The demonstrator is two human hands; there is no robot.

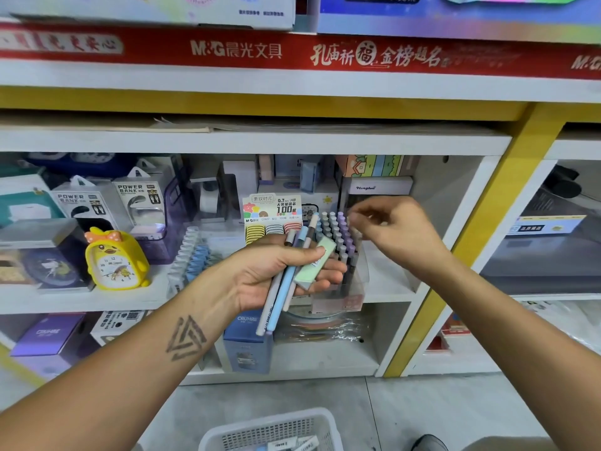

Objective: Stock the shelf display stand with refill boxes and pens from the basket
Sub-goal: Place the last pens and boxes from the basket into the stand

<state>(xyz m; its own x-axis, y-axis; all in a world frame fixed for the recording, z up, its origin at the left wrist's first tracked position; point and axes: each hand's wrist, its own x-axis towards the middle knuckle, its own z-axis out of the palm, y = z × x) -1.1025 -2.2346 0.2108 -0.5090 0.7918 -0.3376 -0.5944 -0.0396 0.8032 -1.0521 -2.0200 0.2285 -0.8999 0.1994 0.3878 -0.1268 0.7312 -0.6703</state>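
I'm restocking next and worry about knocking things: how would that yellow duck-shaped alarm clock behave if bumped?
The yellow duck-shaped alarm clock looks like hollow plastic, so probably light. It stands upright on small feet with a rounded body, so a push might tip it rather than slide it. Its glossy shell may be slippery.

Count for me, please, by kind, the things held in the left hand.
In the left hand:
pens: 3, as far as their overlap shows
refill box, pale green: 1
Total: 4
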